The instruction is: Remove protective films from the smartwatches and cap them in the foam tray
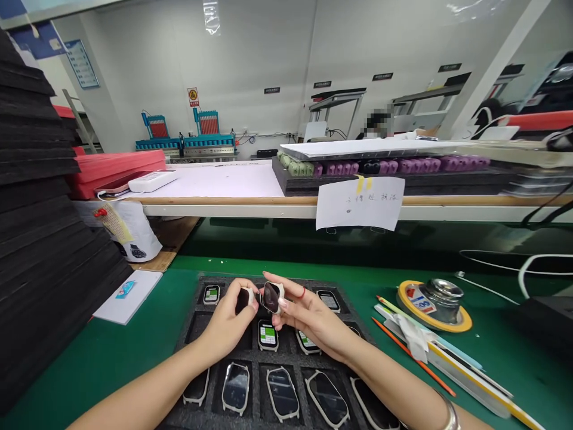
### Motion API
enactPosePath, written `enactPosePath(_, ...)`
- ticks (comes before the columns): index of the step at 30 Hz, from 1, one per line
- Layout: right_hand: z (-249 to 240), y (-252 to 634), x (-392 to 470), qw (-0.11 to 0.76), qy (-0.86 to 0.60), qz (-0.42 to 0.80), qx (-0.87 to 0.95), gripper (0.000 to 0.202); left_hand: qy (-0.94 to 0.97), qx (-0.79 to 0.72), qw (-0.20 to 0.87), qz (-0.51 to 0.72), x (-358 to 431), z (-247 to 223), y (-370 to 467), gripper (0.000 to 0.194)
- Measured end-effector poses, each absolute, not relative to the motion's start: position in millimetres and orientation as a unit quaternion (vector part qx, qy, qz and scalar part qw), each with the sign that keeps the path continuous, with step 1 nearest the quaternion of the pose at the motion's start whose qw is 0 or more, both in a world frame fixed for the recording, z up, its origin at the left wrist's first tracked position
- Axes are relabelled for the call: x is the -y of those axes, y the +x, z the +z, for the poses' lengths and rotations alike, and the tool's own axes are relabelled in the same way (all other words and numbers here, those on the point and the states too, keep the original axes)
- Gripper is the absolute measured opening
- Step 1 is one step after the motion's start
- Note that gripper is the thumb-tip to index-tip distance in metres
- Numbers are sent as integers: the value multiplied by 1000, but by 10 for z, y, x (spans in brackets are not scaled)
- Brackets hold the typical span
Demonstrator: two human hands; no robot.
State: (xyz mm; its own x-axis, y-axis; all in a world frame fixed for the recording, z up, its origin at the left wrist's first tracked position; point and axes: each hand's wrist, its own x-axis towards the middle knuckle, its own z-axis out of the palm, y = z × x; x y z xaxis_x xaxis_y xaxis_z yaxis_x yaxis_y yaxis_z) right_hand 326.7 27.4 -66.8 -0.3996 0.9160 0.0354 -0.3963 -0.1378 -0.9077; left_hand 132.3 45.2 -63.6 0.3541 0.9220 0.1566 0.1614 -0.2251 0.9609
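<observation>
Above a black foam tray, my left hand pinches a dark-faced watch with a light frame. My right hand holds a second dark-faced watch by its edges, close beside the first. Both are tilted, and fingers cover parts of them. In the tray's compartments lie several watches; a lit watch with a green and white screen sits just below my hands, and another lit one is at the upper left. The front row holds dark-screened watches such as this one.
Tall black foam sheets are stacked at the left, near a white booklet. At the right are a yellow-rimmed round dish with a metal jar, an orange stick and other thin tools. A shelf crosses behind.
</observation>
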Motion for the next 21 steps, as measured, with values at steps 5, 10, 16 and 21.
enactPosePath(5, -663, 3279, -264, 449, -261, 729, 446, 51, 716, -397, 426, 385, -358, -598, 1337, 15)
enactPosePath(10, -642, 3288, -251, 449, -246, 744, 430, 50, 726, -395, 411, 384, -368, -622, 1332, 12)
enactPosePath(16, -635, 3294, -236, 437, -252, 737, 450, 49, 733, -380, 413, 383, -359, -626, 1317, 8)
enactPosePath(21, -663, 3300, -251, 445, -247, 721, 470, 45, 728, -365, 429, 392, -368, -640, 1317, 5)
